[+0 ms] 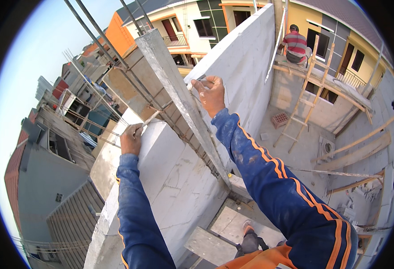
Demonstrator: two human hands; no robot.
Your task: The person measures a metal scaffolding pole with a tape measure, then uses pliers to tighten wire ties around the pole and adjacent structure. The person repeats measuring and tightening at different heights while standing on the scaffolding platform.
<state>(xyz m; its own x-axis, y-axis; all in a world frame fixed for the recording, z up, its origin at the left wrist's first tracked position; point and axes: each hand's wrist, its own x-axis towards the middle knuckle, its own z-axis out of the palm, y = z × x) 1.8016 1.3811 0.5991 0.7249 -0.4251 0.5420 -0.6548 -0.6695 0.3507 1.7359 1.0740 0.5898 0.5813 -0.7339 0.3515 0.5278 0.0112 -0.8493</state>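
My left hand [131, 140] is closed by the top of a pale block wall, its fingers round one end of a short pale stick [151, 118] that points up and right. My right hand [211, 95] is raised and closed in a pinch at the far edge of a long grey board [174, 85]. Something small and whitish shows at its fingertips, too small to name. The board stands on edge between my hands, sloping down to the right. Thin steel reinforcing bars [161, 107] run along its left side, in the gap between two wall ends.
A white block wall [239, 58] rises beyond my right hand. Another pale wall top [156, 148] lies under my left. Below are wooden platform boards [226, 226] with my foot on them. A person [294, 45] sits on scaffolding by a wooden ladder [308, 96]. Rebar [94, 36] sticks up at upper left.
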